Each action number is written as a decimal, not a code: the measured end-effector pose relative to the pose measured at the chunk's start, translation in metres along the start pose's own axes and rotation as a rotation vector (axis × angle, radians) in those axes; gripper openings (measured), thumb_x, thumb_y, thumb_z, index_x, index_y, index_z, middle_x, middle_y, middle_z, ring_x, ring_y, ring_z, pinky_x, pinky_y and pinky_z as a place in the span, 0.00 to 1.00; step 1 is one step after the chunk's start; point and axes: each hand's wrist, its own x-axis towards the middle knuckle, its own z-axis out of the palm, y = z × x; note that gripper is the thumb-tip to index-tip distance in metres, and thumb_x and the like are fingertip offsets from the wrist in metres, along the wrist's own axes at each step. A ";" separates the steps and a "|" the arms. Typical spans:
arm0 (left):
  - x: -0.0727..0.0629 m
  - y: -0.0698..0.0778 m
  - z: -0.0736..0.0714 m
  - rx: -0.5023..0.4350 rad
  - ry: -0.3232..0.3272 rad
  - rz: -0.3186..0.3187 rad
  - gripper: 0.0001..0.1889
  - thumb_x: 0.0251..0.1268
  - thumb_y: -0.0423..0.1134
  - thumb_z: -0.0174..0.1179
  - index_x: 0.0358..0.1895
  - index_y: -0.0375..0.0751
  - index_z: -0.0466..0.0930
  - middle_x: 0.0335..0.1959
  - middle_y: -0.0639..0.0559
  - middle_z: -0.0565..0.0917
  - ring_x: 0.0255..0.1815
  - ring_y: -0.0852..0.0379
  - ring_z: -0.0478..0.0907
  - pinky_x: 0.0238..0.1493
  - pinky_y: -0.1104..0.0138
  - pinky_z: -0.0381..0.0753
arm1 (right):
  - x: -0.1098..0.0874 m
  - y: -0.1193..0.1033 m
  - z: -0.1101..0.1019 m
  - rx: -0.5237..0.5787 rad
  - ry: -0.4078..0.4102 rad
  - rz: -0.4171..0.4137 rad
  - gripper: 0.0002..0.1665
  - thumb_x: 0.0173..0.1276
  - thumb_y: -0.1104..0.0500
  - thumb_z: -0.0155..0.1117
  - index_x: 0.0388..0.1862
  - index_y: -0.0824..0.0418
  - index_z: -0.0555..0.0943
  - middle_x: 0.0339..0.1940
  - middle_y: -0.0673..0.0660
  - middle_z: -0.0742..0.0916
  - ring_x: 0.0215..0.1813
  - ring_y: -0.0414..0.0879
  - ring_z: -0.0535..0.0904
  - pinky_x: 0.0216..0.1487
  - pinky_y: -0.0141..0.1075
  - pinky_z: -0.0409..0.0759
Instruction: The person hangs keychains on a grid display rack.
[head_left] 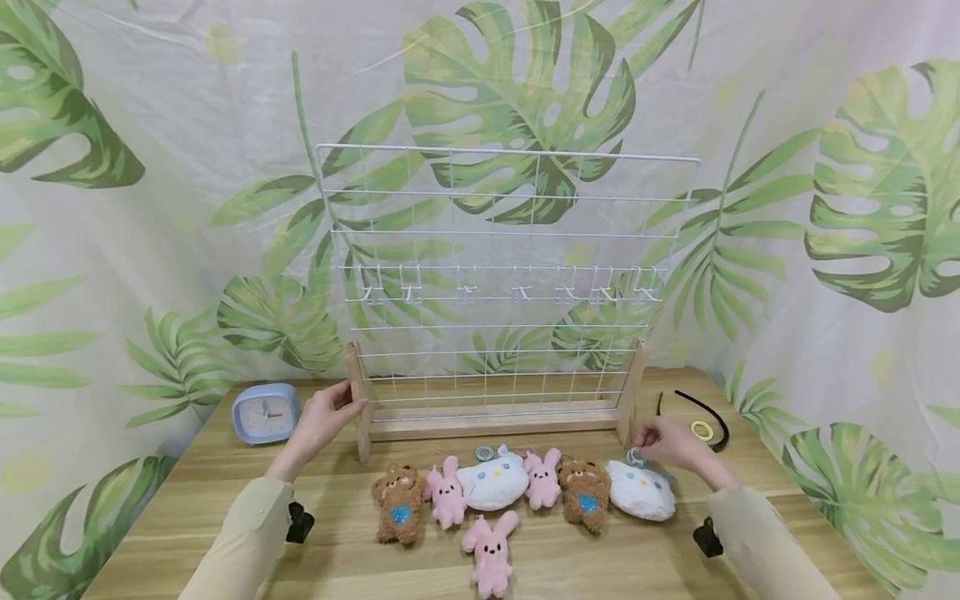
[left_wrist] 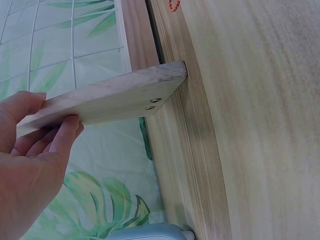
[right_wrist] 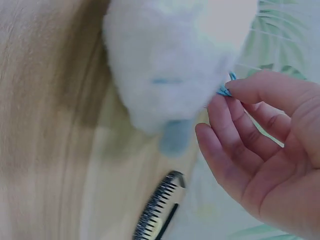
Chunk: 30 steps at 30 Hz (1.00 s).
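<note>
Left hand (head_left: pixel 324 419) grips wooden rack post (head_left: pixel 358 408). Right hand (head_left: pixel 667 443) pinches blue ring (head_left: pixel 636 456) of white cat plush (head_left: pixel 640 491) just below fingers. Risk: ring slips from pinch, plush drops; rack tips if pushed.

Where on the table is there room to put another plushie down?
Bare wood lies on the table between the blue clock and the left brown bear, and along the front edge right of the lone pink bunny. It is crowded under the wire rack, where the plushie row sits, and near the black headband.
</note>
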 end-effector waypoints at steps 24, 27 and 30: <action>-0.001 0.000 -0.001 -0.002 -0.001 -0.003 0.31 0.76 0.42 0.53 0.73 0.24 0.61 0.64 0.27 0.75 0.66 0.32 0.74 0.61 0.46 0.80 | -0.018 -0.074 -0.069 -0.075 0.421 -0.140 0.02 0.61 0.67 0.70 0.33 0.62 0.85 0.31 0.57 0.89 0.32 0.32 0.81 0.35 0.24 0.82; -0.001 0.001 0.001 -0.004 -0.005 0.001 0.31 0.76 0.42 0.53 0.73 0.24 0.61 0.64 0.26 0.75 0.65 0.32 0.74 0.60 0.47 0.80 | -0.017 -0.084 -0.077 -0.047 0.478 -0.142 0.04 0.62 0.66 0.70 0.36 0.64 0.85 0.33 0.60 0.90 0.32 0.29 0.80 0.35 0.22 0.81; -0.001 0.002 0.001 -0.002 -0.007 0.002 0.30 0.76 0.41 0.53 0.73 0.24 0.60 0.64 0.26 0.75 0.66 0.32 0.74 0.60 0.46 0.80 | -0.016 -0.094 -0.086 0.005 0.550 -0.180 0.05 0.62 0.67 0.70 0.37 0.66 0.84 0.34 0.63 0.89 0.32 0.25 0.78 0.35 0.18 0.80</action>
